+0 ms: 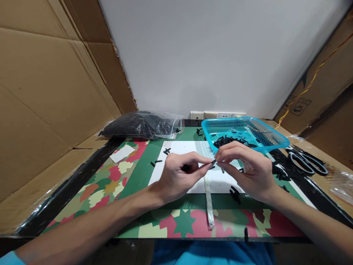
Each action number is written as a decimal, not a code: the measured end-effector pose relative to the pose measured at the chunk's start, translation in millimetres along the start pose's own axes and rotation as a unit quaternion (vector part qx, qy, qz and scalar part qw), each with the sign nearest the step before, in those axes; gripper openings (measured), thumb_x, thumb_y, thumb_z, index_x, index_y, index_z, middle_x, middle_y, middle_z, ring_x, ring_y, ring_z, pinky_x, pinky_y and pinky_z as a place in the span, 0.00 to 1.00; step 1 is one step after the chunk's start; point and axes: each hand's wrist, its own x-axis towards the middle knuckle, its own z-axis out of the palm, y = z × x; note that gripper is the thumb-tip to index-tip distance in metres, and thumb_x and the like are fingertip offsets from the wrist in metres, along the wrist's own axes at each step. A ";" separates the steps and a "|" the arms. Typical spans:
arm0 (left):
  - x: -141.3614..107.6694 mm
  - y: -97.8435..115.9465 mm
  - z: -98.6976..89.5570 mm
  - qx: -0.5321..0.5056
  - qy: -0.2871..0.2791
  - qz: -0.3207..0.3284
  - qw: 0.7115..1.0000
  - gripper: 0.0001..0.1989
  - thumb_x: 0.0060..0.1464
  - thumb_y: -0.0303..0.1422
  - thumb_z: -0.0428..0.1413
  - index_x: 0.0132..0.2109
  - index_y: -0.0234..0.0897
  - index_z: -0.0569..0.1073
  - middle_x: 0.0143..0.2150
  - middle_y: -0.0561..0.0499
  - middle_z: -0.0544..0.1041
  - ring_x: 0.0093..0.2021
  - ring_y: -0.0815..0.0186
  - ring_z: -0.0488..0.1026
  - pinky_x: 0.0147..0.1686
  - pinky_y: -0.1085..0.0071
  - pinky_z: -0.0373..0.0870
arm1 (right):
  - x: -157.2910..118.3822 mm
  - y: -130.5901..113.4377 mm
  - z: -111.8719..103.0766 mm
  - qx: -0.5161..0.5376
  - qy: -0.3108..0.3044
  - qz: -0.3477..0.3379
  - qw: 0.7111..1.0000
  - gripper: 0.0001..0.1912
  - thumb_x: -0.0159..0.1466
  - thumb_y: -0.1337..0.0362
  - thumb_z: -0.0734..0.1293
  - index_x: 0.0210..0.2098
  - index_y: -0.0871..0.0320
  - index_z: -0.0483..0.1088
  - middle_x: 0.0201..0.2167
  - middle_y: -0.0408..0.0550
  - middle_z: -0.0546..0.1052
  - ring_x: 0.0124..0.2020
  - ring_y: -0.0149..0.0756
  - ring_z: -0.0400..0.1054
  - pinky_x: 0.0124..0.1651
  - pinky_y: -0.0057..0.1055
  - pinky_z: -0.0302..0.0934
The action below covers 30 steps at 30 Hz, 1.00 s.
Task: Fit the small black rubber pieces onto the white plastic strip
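A small black piece (213, 162), slim and dark, is held up over the middle of the counter (68, 185). The left hand (176, 175) has thumb and index fingers clamped on it; the right hand (249, 167) brings its fingertips against the other end, though whether they grip it I cannot tell.

Beneath them lies a smooth white sheet (190, 148), crossed at its near edge by a flat, pale, shiny strip (209, 202). Loose black pieces (235, 194), short and rod-like, are scattered on and around the sheet. Below that, a patterned covering (184, 222) shows green bands, stars and jagged blotches in red, cream and tan.

Just beyond the right hand stands a translucent blue plastic basket (277, 141) with perforated sides, a heap of similar black bits (233, 141) inside. Scissors (307, 162) with looped grey-and-black handles lie to its right. At the far left, a clear zip bag (140, 125) bulges with dark contents, near a white paper scrap (122, 153).

Creased brown cardboard (55, 73) flanks the left; the carton (317, 106) opposite bears boxed printed symbols, too small to read, behind a twisted yellow-orange wire (300, 94).
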 end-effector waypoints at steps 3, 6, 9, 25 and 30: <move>-0.7 -0.1 -0.4 -0.001 -0.005 0.002 1.000 0.04 0.58 0.21 0.68 0.41 0.30 0.85 0.25 0.53 0.80 0.21 0.75 0.65 0.21 0.79 0.63 | -0.3 -0.5 0.5 0.004 0.002 -0.001 1.000 0.11 0.70 0.77 0.71 0.45 0.54 0.76 0.41 0.46 0.80 0.43 0.37 0.76 0.39 0.34 0.73; -1.5 -1.1 -0.9 -0.004 -0.007 0.009 1.000 0.04 0.58 0.21 0.68 0.41 0.30 0.85 0.26 0.52 0.81 0.21 0.75 0.67 0.21 0.79 0.64 | -0.7 0.2 0.4 0.005 0.001 -0.001 1.000 0.11 0.70 0.77 0.71 0.45 0.54 0.76 0.40 0.46 0.80 0.42 0.37 0.76 0.38 0.34 0.73; -2.0 -2.1 -1.8 -0.003 -0.004 0.025 1.000 0.05 0.58 0.21 0.69 0.42 0.30 0.85 0.26 0.52 0.82 0.21 0.74 0.68 0.22 0.79 0.66 | -0.5 1.3 0.6 0.007 0.001 -0.002 1.000 0.10 0.70 0.76 0.72 0.45 0.55 0.76 0.40 0.46 0.80 0.41 0.36 0.75 0.37 0.33 0.72; -2.4 0.6 1.5 -0.042 0.005 -0.093 0.995 0.03 0.60 0.28 0.69 0.41 0.33 0.88 0.24 0.52 0.79 0.22 0.74 0.64 0.23 0.76 0.62 | 1.7 4.6 -5.0 -0.025 -0.004 0.011 1.000 0.09 0.70 0.74 0.73 0.46 0.53 0.79 0.39 0.44 0.83 0.38 0.35 0.77 0.36 0.33 0.73; 3.5 0.6 1.2 -0.094 -0.048 -0.251 0.962 0.13 0.65 0.38 0.65 0.36 0.32 0.85 0.21 0.56 0.70 0.22 0.74 0.59 0.21 0.77 0.54 | 5.3 10.8 -12.1 -0.089 0.085 0.010 0.992 0.08 0.70 0.72 0.73 0.44 0.52 0.79 0.38 0.44 0.82 0.38 0.37 0.76 0.37 0.34 0.72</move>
